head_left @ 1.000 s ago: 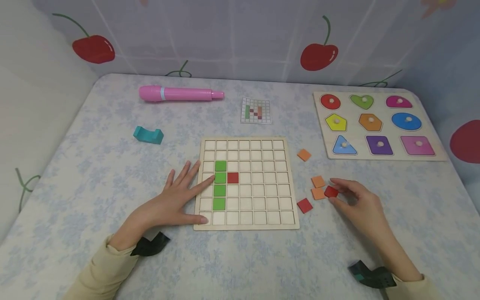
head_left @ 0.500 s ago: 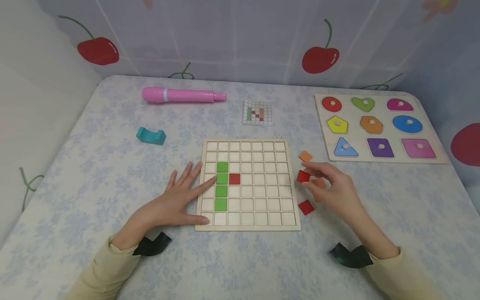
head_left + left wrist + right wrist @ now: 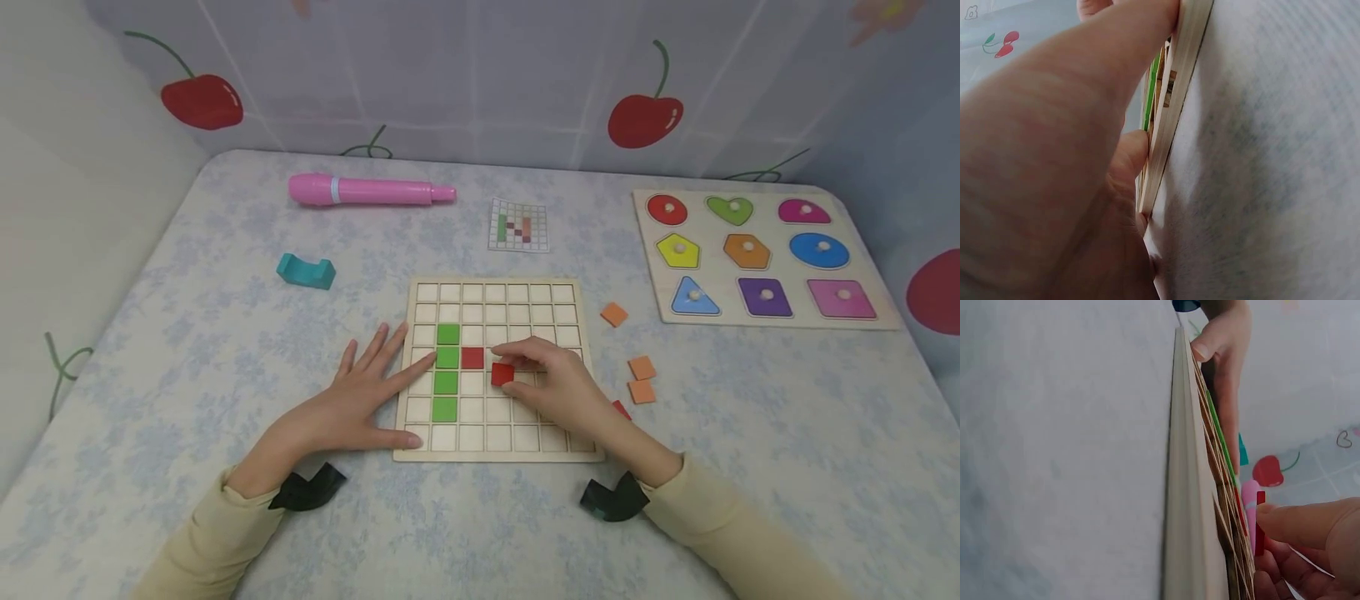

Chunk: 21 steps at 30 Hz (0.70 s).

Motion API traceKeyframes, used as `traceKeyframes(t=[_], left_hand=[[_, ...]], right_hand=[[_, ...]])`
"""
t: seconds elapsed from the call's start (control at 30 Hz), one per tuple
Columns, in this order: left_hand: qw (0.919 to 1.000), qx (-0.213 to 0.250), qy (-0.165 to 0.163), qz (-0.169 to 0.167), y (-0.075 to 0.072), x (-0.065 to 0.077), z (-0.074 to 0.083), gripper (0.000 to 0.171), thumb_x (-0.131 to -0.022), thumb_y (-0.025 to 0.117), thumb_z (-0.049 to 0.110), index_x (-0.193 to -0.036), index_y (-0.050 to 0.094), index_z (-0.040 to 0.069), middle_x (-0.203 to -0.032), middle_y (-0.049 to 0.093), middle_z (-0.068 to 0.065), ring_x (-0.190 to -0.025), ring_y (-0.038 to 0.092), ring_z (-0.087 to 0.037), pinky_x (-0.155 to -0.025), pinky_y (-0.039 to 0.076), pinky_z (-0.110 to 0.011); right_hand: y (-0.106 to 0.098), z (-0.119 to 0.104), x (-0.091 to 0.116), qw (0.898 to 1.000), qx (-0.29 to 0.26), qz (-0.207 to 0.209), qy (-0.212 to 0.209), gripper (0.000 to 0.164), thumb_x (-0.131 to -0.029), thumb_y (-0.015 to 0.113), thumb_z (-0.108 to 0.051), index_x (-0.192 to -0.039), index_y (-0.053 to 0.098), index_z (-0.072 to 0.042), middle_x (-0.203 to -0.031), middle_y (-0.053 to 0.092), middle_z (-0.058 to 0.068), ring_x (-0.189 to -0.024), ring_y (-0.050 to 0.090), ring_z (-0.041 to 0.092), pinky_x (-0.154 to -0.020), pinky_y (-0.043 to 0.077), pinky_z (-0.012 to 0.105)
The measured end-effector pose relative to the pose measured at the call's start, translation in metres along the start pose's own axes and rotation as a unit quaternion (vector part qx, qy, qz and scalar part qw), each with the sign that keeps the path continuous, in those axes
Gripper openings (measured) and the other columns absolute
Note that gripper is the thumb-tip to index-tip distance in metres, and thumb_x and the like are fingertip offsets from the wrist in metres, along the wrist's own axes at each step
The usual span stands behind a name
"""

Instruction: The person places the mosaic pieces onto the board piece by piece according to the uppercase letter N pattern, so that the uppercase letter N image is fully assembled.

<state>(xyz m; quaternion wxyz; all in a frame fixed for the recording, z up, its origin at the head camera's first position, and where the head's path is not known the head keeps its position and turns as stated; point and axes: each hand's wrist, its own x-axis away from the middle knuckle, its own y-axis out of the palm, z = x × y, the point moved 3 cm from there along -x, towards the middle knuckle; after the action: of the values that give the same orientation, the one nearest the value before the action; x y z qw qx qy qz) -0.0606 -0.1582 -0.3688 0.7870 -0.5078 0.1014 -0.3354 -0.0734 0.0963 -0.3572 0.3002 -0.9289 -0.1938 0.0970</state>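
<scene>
A wooden grid board (image 3: pixel 498 455) lies in the middle of the table. Several green square tiles (image 3: pixel 446 382) form a column in its second column from the left, with one red tile (image 3: pixel 472 358) beside them. My right hand (image 3: pixel 558 383) pinches another red square tile (image 3: pixel 502 374) between thumb and fingers over the board, down and right of the placed red one. In the right wrist view that held tile (image 3: pixel 1260 519) stands edge-on at the thumb tip. My left hand (image 3: pixel 352 404) rests spread on the board's left edge, index finger by the green tiles.
Several orange tiles (image 3: pixel 642 392) and a partly hidden red tile (image 3: pixel 621 410) lie right of the board. Behind it are a printed pattern card (image 3: pixel 519 225), a pink microphone (image 3: pixel 375 191) and a teal block (image 3: pixel 306 272). A knobbed shape puzzle (image 3: pixel 765 257) sits back right.
My right hand has carried the red tile leftward from beside the orange tiles to over the board. My left hand has stayed on the board's left edge.
</scene>
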Motion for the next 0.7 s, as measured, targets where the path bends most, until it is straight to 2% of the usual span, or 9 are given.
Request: traceKeyframes(t=[0.2,0.57,0.7], left_hand=[[1.0000,0.002,-0.003,0.004,0.001,-0.001,0.000,0.093,-0.069,0.058,0.066,-0.143,0.015,0.030,-0.148,-0.012,-0.007,-0.132,-0.016,-0.029,-0.099,-0.006,-0.056],[1.0000,0.001,0.001,0.004,0.000,-0.002,-0.001,0.094,-0.068,0.056,0.068,-0.143,0.015,0.029,-0.148,-0.013,-0.006,-0.132,-0.017,-0.029,-0.099,-0.006,-0.057],[1.0000,0.003,-0.005,0.001,0.003,-0.001,-0.001,0.094,-0.068,0.055,0.070,-0.143,0.015,0.031,-0.148,-0.014,-0.005,-0.132,-0.017,-0.028,-0.099,-0.006,-0.057]], right_hand=[[0.007,0.001,0.003,1.000,0.012,-0.011,-0.008,0.040,-0.075,0.071,-0.009,-0.112,0.061,-0.019,-0.102,0.059,-0.009,-0.090,0.054,0.003,-0.077,0.045,0.026],[0.011,-0.002,0.003,0.998,0.048,0.007,-0.028,0.039,-0.074,0.072,-0.010,-0.111,0.062,-0.017,-0.101,0.059,-0.008,-0.094,0.053,0.005,-0.079,0.045,0.027],[0.013,-0.002,0.005,0.999,0.046,0.001,-0.022,0.038,-0.075,0.071,-0.010,-0.111,0.062,-0.018,-0.100,0.059,-0.009,-0.093,0.053,0.005,-0.080,0.044,0.027]])
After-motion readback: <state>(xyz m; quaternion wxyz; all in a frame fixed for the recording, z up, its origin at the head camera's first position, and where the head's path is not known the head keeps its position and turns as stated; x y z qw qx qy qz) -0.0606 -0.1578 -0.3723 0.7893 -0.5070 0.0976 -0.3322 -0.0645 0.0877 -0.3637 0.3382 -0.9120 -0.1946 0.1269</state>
